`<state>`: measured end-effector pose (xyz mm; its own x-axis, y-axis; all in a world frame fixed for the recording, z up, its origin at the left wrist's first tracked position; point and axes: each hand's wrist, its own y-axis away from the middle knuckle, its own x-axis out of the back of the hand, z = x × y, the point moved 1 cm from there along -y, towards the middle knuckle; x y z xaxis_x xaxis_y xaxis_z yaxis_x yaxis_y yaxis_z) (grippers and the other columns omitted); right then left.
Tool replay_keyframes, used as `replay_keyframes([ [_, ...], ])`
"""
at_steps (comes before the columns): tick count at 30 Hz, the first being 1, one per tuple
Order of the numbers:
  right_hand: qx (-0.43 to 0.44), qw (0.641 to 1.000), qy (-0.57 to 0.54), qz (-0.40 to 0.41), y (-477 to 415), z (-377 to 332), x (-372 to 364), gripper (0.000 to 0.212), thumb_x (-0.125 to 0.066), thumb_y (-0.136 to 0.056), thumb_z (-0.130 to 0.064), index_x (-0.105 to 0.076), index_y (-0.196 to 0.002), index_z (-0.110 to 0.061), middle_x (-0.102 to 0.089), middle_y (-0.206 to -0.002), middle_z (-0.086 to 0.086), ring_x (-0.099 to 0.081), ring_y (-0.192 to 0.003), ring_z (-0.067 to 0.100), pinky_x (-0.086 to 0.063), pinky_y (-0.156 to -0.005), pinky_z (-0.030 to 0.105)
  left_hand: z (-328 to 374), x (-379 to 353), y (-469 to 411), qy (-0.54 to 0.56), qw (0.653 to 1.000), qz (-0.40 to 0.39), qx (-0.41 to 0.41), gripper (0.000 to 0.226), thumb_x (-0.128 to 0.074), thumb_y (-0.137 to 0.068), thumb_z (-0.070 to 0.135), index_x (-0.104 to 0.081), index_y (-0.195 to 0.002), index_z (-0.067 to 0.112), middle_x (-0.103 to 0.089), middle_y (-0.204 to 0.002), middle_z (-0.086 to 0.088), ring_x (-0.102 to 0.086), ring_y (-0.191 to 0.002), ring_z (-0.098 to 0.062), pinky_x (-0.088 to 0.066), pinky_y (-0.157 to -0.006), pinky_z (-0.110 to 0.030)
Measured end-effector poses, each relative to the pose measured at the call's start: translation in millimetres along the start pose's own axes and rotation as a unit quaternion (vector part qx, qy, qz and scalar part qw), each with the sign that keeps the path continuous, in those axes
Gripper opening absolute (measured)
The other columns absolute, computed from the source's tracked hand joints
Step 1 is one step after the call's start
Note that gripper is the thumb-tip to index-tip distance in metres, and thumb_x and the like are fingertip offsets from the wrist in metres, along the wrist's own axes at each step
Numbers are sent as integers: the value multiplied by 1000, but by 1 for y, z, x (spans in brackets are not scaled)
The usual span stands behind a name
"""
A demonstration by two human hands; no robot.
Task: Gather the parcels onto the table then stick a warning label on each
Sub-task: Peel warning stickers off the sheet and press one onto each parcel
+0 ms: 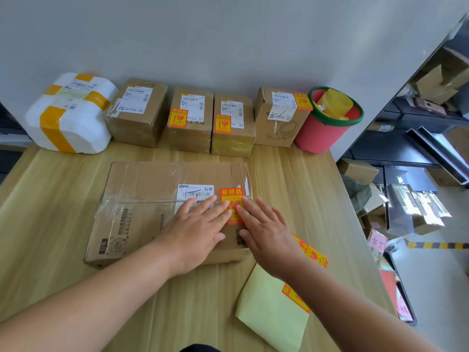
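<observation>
Parcel in hand: large flat brown cardboard parcel (pixel 152 212), taped over and creased, lying at the centre of the pale wooden table (pixel 299 174).
Label being set: red-and-yellow warning label (pixel 231 194) on the parcel's top face toward 3 o'clock, just beside its white shipping slip.
Left hand: left hand (pixel 196 224) lies flat with fingers straight and close together, the tips pressing the label's left half.
Right hand: right hand (pixel 269 232) is flat with fingers slightly spread, the tips on the label's right half.
Handling, parcel: judged light and stiff at the edges but springy over the taped seam. Press where the board is backed, and take it by the two short sides to shift it.
Handling, label: thin and tacky; the glossy tape may grip poorly, so rub outward from the middle.
Label supply: pale yellow backing sheet (pixel 269 313) with more red labels at 5 o'clock, partly under the right forearm.
Back row, 12 o'clock: three brown cardboard boxes (pixel 190 133) bear labels.
Outstanding: the plain brown box (pixel 137 123) at 11 o'clock and the white foam parcel with orange tape (pixel 71 128) at 10 o'clock show none.
Other: red bucket with green rim (pixel 322 133) at 1 o'clock holds yellow scraps.
</observation>
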<state>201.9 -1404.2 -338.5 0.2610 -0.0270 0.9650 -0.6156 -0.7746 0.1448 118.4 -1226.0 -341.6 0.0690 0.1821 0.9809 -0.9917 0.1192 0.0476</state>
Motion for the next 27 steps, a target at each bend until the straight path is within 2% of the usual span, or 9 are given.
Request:
replay_keyframes([
  [3,19,1000,7,-2,10,0,-3,53,-27,-100,-44,-19,-150,-28,-3,-157,-13,1,-146,18,-8,-117,42,-2,-3,9,-10,999,-19,-30,56,-17,-98,48,-7,-150,29,4,-156,13,13,-143,-12,18,-108,-30],
  [6,17,1000,13,-12,15,1,-10,56,-25,-99,-47,-11,-151,-30,13,-152,-18,3,-146,15,-8,-117,39,-2,-5,12,1,999,-29,-24,58,-15,-97,52,-2,-149,31,9,-156,14,23,-138,-7,21,-106,-27],
  [8,7,1000,-16,-2,14,-2,-11,63,-29,-97,-53,-7,-151,-30,17,-153,-15,6,-146,13,-10,-117,38,-1,-2,11,4,999,-32,-4,64,-14,-93,60,-2,-149,31,10,-156,13,26,-136,-6,21,-106,-28],
  [11,-26,996,-84,9,15,-7,-12,91,-47,-85,-64,13,-148,-37,28,-153,-9,8,-145,13,-10,-117,36,-15,5,21,-12,997,-8,71,86,-10,-78,80,1,-148,33,15,-156,9,23,-141,-14,14,-111,-40],
  [13,-62,992,-114,-1,15,-8,-13,112,-63,-76,-62,25,-143,-39,32,-152,-7,3,-145,16,-15,-116,36,-32,11,37,7,989,13,150,102,-9,-63,91,9,-147,36,24,-153,8,23,-141,-17,7,-113,-45],
  [16,-112,979,-169,-7,6,-7,-16,126,-76,-68,-50,22,-145,-33,19,-157,-5,-6,-145,16,-26,-112,32,-58,13,63,32,965,-3,261,126,-17,-41,102,18,-144,38,34,-150,3,25,-140,-20,1,-114,-47],
  [19,-135,970,-201,-6,-5,-8,-19,126,-80,-66,-41,14,-149,-28,-12,-158,-6,-29,-137,16,-38,-99,27,-72,6,78,43,944,-36,326,138,-30,-30,101,21,-142,38,37,-149,1,27,-139,-23,0,-113,-53],
  [23,-149,961,-232,1,-15,-7,-23,126,-82,-63,-36,11,-148,-31,-31,-151,-5,-44,-126,16,-41,-89,24,-82,-1,83,34,933,-47,355,140,-50,-36,93,20,-142,36,33,-150,2,28,-138,-24,-8,-110,-60],
  [27,-148,961,-234,0,-25,-3,-23,125,-85,-62,-35,5,-149,-30,-39,-146,-3,-48,-123,18,-44,-91,31,-85,1,81,34,936,-38,350,136,-62,-45,84,13,-145,32,27,-153,0,27,-139,-28,-16,-112,-50],
])
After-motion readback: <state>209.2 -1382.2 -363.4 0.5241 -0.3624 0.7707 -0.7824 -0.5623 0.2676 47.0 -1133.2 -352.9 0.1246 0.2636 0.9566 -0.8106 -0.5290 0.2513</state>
